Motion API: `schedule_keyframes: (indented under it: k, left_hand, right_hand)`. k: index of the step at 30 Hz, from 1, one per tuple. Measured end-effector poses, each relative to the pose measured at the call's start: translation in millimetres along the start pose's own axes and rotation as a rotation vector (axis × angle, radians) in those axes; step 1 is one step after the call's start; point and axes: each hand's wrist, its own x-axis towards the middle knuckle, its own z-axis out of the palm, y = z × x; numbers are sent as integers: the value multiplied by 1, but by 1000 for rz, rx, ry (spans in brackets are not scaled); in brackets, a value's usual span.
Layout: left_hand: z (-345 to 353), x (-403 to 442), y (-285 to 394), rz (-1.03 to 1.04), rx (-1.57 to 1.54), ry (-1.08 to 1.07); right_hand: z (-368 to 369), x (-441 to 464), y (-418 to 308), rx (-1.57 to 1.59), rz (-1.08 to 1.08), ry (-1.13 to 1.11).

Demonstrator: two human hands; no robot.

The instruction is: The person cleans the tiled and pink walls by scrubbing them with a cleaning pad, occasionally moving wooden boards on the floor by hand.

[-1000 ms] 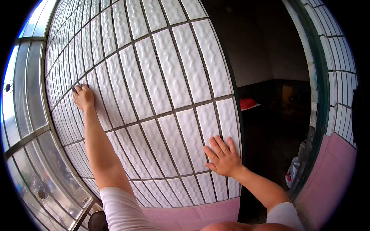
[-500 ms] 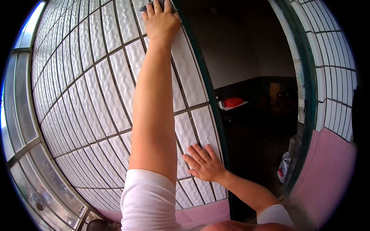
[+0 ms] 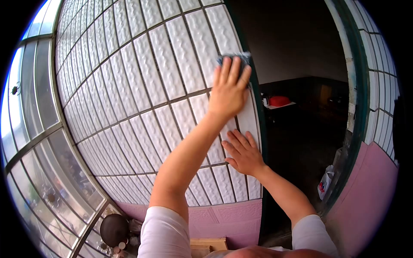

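My left hand (image 3: 229, 88) presses a dark grey cloth (image 3: 237, 61) against the white tiled wall (image 3: 170, 64), close to the wall's edge by the doorway. Its fingers lie over the cloth, which shows past the fingertips. Lower down, my right hand (image 3: 244, 154) rests flat on the tiles with its fingers spread, holding nothing. The tiles are tall, wavy-surfaced and divided by dark grout lines.
A dark green door frame (image 3: 256, 92) borders a dim room with a red object (image 3: 279, 101) on a surface. Barred windows (image 3: 47, 172) stand at left. Below are pink tiles (image 3: 234, 219), a round dark pan-like object (image 3: 114, 230) and a wooden piece (image 3: 211, 244).
My left hand has come down the wall with the cloth, its elbow now more bent. My right hand stays flat on the tiles. The view has shifted, showing more of the floor area.
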Motion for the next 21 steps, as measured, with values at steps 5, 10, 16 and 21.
schedule_keyframes:
  k: [5, 10, 16, 21]
  left_hand:
    - [-2, -58, 23, 141, -76, -99]
    - [-6, -5, -11, 226, 1, 49]
    - [-6, 67, -92, 60, 128, 267]
    - [-72, 87, -223, -114, 202, 400]
  right_hand:
    - [6, -28, -24, 84, 4, -160]
    - [18, -27, -37, 80, 102, -120]
    - [38, -34, -36, -139, 99, -52]
    - [45, -36, -38, -285, 96, -28]
